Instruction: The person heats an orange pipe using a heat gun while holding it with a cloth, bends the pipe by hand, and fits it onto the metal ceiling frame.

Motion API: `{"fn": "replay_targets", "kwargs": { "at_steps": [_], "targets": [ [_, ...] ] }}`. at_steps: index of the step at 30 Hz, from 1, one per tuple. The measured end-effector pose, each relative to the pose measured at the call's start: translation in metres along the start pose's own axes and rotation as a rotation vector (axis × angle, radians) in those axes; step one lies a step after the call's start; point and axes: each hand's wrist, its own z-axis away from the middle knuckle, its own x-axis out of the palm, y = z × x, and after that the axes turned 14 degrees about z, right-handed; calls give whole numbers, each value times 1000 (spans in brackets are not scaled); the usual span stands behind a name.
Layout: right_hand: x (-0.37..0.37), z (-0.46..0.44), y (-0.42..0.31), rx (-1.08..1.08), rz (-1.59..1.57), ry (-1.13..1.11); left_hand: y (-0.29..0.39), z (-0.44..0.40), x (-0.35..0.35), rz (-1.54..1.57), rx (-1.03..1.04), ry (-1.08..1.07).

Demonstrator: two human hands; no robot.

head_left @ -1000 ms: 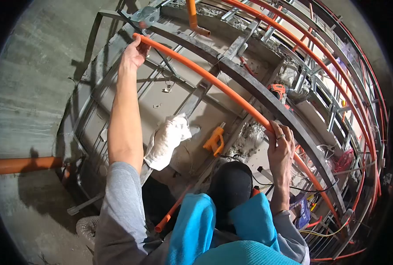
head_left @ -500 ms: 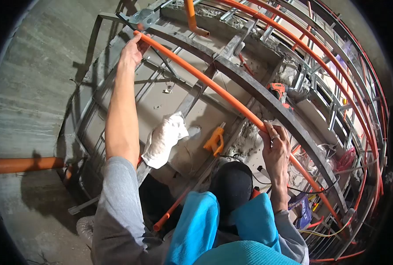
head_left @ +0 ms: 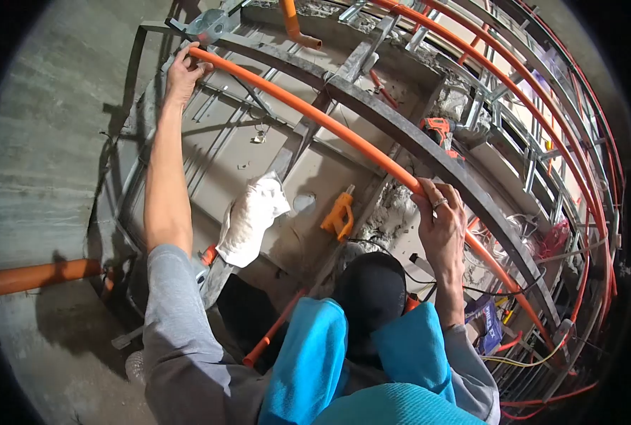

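Note:
A long orange pipe [head_left: 308, 110] runs slantwise across the view, from the upper left to the lower right. My left hand [head_left: 184, 74] grips its upper end with thumb and fingers, close to a clear round fitting [head_left: 207, 26]. Farther down the pipe, my right hand [head_left: 441, 216], with a ring on one finger, is wrapped round it. Just beyond the pipe lies a dark curved metal bar [head_left: 379, 110], roughly alongside it.
Below the pipe are a white bundle [head_left: 253, 219] and an orange heat gun [head_left: 339, 215]. An orange and black drill [head_left: 441, 132] lies beyond the bar. More orange pipes [head_left: 514, 67] and metal framing fill the right. A concrete wall [head_left: 46, 142] stands left.
The view has shifted somewhat. My left hand and the pipe's upper end now appear farther left and slightly higher. Both hands have kept their hold on the pipe.

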Motion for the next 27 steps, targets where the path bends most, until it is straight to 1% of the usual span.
{"fn": "replay_targets", "kwargs": {
  "at_steps": [2,3,4,6,10,16,19,20,22,27],
  "targets": [
    [-3,-2,-2,-2,-24,1,-1,-4,-3,-21,56,52],
    [-5,-2,-3,3,-32,-5,1,-2,1,-88,96,66],
    [-5,-1,-4,8,-40,-15,5,-1,4,-95,96,70],
    [-2,0,-3,-8,-48,-5,9,-4,7,-191,176,50],
    [0,2,-3,2,-47,-15,6,-9,6,-196,219,19],
    [-18,7,-20,31,-47,-8,-3,-8,0,-108,225,32],
    [-29,9,-27,2,-16,-2,-2,-5,-1,-40,202,20],
    [-33,9,-30,2,-15,-2,0,-3,-2,-39,202,20],
    [-42,12,-38,41,-41,-15,-1,-2,-8,-239,234,-2],
    [-63,16,-51,78,-77,-37,-1,-5,-19,-175,191,-59]
  ]
}}
